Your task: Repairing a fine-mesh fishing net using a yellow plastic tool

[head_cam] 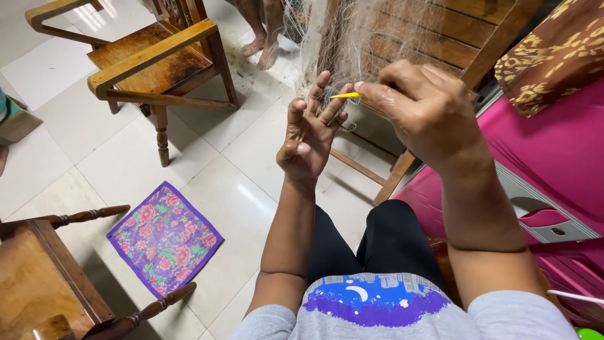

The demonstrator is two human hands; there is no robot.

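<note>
Netting (352, 38), fine and pale, hung over the wooden chair (434, 31) just ahead of your knees. Your right hand (428, 113) had its fingers pinched shut on a thin yellow needle (345, 96), its tip touching your left hand (311, 135), whose fingers were spread open among the strands. You did best keeping those strands taut and separated.

I see bright, even indoor light. Glare on floor tiles (100, 19) far left. Soft shadows under far chair (151, 63). Net (352, 38) hazy; edges bend slightly.
</note>
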